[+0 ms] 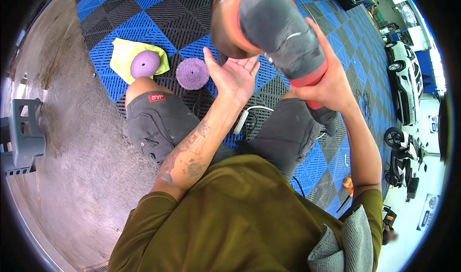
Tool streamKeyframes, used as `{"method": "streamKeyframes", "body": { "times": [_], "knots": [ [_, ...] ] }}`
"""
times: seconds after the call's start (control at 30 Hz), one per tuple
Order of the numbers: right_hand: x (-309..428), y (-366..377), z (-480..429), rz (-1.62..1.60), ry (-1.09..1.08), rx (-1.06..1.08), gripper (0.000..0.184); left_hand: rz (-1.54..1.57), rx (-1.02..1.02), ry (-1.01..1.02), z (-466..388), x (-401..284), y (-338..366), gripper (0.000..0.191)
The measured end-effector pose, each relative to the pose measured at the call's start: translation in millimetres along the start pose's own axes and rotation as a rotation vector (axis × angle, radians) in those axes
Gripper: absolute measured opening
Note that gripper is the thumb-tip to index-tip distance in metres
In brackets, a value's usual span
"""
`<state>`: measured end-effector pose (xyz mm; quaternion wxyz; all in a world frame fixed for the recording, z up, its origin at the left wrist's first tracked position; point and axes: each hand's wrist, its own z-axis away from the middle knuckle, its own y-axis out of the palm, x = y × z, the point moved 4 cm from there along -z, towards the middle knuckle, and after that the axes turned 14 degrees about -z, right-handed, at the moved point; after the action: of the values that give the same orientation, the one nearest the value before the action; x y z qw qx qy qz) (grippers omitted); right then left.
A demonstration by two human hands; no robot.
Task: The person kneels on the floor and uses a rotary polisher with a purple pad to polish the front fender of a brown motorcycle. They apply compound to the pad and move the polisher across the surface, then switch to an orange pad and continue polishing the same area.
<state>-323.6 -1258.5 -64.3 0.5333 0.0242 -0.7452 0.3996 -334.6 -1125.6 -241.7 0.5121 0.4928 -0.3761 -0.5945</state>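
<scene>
My right hand (329, 81) is wrapped around the red and black body of a power polisher (281, 31), lifted above the floor. An orange pad (234, 13) sits on the polisher's head, its face blurred. Beneath that pad my left hand (234, 76) is palm up with the fingers spread, holding nothing; whether it touches the pad I cannot tell. To the left of this hand lies a fluffy purple wool pad (192, 74) on the floor tiles. Farther left, a smooth purple foam pad (145, 64) rests on a yellow-green cloth (120, 58), by my left knee.
Blue and black grated tiles (140, 31) meet bare concrete (83, 128) on the left. A white connector with cable (241, 122) lies between my legs. A grey plastic stool (28, 142), an orange tool (348, 185), a white car (403, 81) and a motorcycle (399, 160) stand farther out.
</scene>
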Motion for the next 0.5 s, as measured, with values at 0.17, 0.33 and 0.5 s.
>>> {"method": "streamKeyframes", "body": {
  "times": [0.17,0.33,0.5],
  "knots": [
    [4,7,6,0.050,0.043,0.068,0.111,0.002,0.005,0.043,3,-2,6,0.114],
    [9,15,9,0.104,0.030,0.068,0.110,-0.009,0.081,0.062,0,-1,2,0.116],
    [14,15,2,0.067,0.001,0.004,0.108,0.009,0.085,-0.001,-3,-1,-5,0.116]
  ]
}}
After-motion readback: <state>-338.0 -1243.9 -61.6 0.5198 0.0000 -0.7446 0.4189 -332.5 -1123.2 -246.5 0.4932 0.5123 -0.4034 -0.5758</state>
